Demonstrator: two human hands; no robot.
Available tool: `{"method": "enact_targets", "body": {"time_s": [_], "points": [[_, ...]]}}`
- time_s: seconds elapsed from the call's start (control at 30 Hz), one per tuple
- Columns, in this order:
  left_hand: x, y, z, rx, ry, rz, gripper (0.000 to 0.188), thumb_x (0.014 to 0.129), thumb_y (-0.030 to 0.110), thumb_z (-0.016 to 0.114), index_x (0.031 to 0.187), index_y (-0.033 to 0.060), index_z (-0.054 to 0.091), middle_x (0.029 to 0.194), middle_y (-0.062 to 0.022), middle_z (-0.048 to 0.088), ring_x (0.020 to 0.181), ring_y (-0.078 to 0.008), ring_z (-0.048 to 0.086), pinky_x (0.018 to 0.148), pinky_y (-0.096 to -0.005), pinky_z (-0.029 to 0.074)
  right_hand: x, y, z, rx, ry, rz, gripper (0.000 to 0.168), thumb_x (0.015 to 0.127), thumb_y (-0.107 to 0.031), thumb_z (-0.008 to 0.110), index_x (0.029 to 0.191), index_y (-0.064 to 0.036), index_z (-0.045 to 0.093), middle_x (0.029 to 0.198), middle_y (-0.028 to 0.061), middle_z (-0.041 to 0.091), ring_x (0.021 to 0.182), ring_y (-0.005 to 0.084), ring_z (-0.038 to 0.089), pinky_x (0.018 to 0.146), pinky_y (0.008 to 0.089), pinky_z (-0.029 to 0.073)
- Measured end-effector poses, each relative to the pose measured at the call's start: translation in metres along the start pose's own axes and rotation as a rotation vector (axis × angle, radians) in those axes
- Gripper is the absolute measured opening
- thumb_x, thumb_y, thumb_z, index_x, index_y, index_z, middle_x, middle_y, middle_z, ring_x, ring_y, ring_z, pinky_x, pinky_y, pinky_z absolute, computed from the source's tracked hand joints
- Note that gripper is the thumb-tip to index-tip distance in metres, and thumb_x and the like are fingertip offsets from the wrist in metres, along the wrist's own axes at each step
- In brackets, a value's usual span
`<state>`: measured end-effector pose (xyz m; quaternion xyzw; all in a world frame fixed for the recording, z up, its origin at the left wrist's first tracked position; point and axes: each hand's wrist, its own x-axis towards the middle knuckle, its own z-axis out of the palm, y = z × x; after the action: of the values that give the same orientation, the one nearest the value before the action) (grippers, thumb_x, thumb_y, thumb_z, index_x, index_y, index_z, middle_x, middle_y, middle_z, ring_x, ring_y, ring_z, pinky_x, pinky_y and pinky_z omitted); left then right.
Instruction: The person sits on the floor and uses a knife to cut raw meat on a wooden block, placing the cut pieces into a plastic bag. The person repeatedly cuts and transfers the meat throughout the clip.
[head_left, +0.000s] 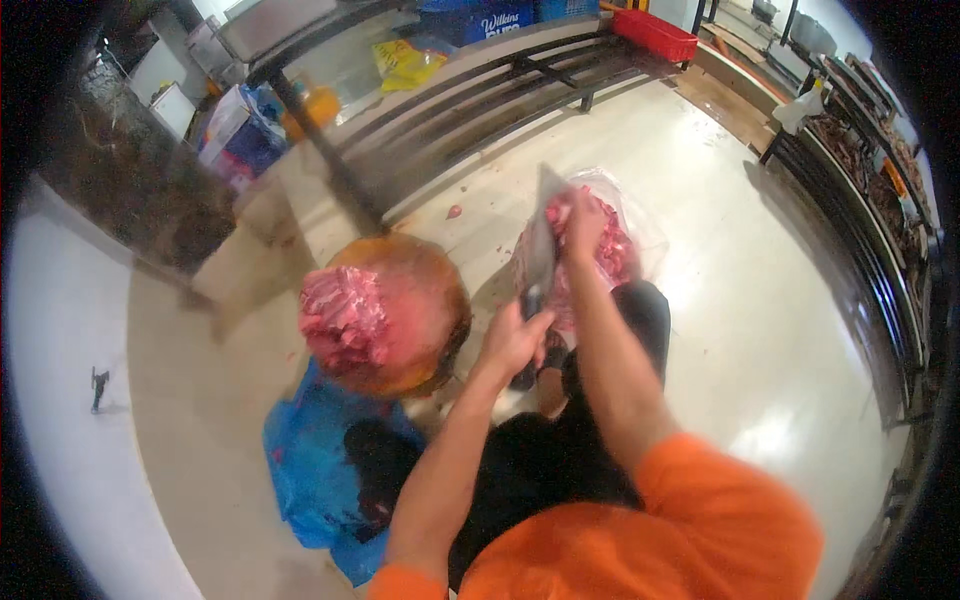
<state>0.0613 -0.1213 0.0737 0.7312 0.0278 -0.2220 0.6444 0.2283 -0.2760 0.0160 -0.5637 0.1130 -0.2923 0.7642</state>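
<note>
My left hand (516, 339) grips the handle of a cleaver (545, 232), whose broad blade points up and away from me, slightly blurred. Beside the blade, my right hand (588, 225) reaches onto a heap of cut raw meat (616, 251) in a clear plastic bag (651, 238) on the floor; its fingers are blurred against the meat, so whether they grip a piece is unclear. To the left stands a round wooden chopping block (431, 281), with a pile of raw meat (343, 311) on its left part.
A blue plastic bag (307, 465) lies below the block. Beyond it runs a dark metal rack (465, 112), with a red plastic basket (654, 35) at its right end. Laden shelves (862, 165) line the right side. Small meat scraps (454, 212) lie on the floor.
</note>
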Motion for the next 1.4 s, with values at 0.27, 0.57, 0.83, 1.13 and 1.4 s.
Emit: {"method": "enact_targets", "body": {"time_s": [0.27,0.57,0.83,1.13,1.4], "points": [[0.03,0.005,-0.008,0.041,0.165,0.151,0.034,0.087,0.025,0.067,0.107,-0.0022,0.059,0.071,-0.0096,0.062,0.054,-0.0173,0.061,0.057,-0.0348,0.05,0.047,0.041,0.003,-1.122,-0.193,0.344,0.051,0.098,-0.051,0.034,0.128,-0.02,0.061,0.14,0.023,0.049,0.13,0.0474,0.043,0.104,0.0729,0.024],[-0.11,-0.054,-0.086,-0.089,0.441,0.049,0.023,0.091,0.017,0.063,0.102,0.001,0.051,0.068,-0.0062,0.057,0.049,-0.014,0.054,0.05,-0.0321,0.047,0.076,0.052,0.004,-1.247,-0.257,0.182,0.058,0.095,-0.041,0.041,0.139,-0.002,0.041,0.126,0.0284,0.053,0.123,0.0417,0.047,0.104,0.0591,0.029],[-0.208,-0.093,-0.138,-0.422,0.732,0.068,0.013,0.091,0.01,0.061,0.095,0.0046,0.05,0.065,-0.0055,0.053,0.048,-0.0161,0.054,0.048,-0.0315,0.047,-0.032,0.05,0.104,-0.576,-0.041,-0.378,0.032,0.089,-0.01,0.056,0.119,0.002,0.055,0.11,0.0176,0.062,0.1,0.0309,0.06,0.091,0.0409,0.046],[-0.237,-0.119,-0.138,-0.524,0.886,0.037,0.012,0.091,0.011,0.061,0.095,0.005,0.051,0.069,-0.0045,0.055,0.047,-0.0165,0.054,0.044,-0.0309,0.047,-0.215,0.051,0.25,-0.799,-1.262,-0.192,0.094,0.066,-0.056,0.082,0.138,-0.005,0.049,0.138,0.0267,0.046,0.13,0.0387,0.047,0.106,0.0445,0.042],[-0.202,-0.139,-0.161,-0.268,0.802,-0.134,0.013,0.091,0.009,0.06,0.099,0.0028,0.052,0.067,-0.0036,0.052,0.047,-0.0155,0.052,0.042,-0.0327,0.046,-0.208,0.059,0.216,-0.742,-1.18,-0.254,0.08,0.073,-0.052,0.077,0.134,-0.006,0.052,0.133,0.026,0.049,0.12,0.0399,0.053,0.101,0.0446,0.046]]}}
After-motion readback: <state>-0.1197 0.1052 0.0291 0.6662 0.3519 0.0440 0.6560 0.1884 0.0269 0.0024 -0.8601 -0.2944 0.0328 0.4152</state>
